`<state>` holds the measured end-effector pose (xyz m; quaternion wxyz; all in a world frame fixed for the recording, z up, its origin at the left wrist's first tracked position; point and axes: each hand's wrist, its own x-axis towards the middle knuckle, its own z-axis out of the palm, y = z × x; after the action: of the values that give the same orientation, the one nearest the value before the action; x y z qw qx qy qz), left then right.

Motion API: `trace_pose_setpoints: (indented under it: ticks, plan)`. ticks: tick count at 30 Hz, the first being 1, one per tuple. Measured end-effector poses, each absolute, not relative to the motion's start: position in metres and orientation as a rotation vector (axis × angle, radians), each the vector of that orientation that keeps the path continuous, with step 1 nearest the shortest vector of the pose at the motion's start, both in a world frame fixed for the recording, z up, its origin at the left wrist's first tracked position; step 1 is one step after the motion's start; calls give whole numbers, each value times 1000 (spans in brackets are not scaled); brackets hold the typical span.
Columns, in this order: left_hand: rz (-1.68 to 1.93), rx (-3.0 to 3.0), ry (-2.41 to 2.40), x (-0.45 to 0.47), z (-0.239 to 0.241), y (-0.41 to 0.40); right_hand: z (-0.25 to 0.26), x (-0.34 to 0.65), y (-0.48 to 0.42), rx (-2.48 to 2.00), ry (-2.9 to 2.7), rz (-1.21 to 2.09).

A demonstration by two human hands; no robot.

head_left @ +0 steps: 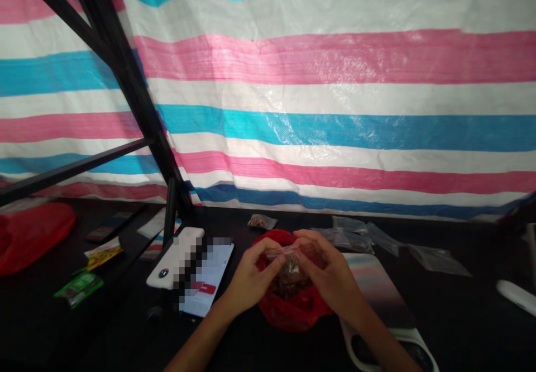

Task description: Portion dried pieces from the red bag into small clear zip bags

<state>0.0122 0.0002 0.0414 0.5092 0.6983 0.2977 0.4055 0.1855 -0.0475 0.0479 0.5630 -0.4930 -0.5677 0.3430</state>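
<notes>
My left hand (247,280) and my right hand (326,274) meet over a red plastic bag (288,310) lying on the dark table. Between their fingertips they pinch a small clear plastic pouch (288,263) with brown bits inside it. Both hands are closed on the pouch's top edge. The red bag below holds more dark brown material. A second small filled pouch (262,222) lies just behind the red bag.
A white power bank (173,257) and a phone (207,282) lie left of my hands. Several empty clear pouches (355,235) lie at the back right. A flat scale (385,299) sits under my right wrist. Black frame bars (138,104) rise at left before a striped tarp.
</notes>
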Motion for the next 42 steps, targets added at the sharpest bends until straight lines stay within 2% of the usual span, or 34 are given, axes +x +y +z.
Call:
trace_pose_setpoints:
  ticks: [5, 9, 15, 21, 26, 32, 38, 42]
  plan:
    - [1041, 1570, 697, 13, 35, 1, 57, 192, -47, -1122, -1240, 794]
    - [1178, 1745, 770, 6, 33, 4, 75, 241, -52, -1170, -1269, 683]
    - [1096, 2135, 840, 1, 34, 6, 71, 313, -64, -1630, -1701, 760]
    - [1063, 2316, 751, 2, 29, 6, 60, 326, -63, -1570, -1682, 276]
    - [1147, 2314, 758, 0, 27, 9, 53, 351, -71, -1603, -1532, 74]
    - [1272, 2338, 822, -3, 21, 12, 50, 351, -83, -1637, -1617, 227]
    - [1345, 2341, 898, -2, 20, 12, 63, 337, -97, -1641, -1890, 523]
    - [1374, 2323, 963, 0, 23, 9, 66, 335, -106, -1687, -1904, 580]
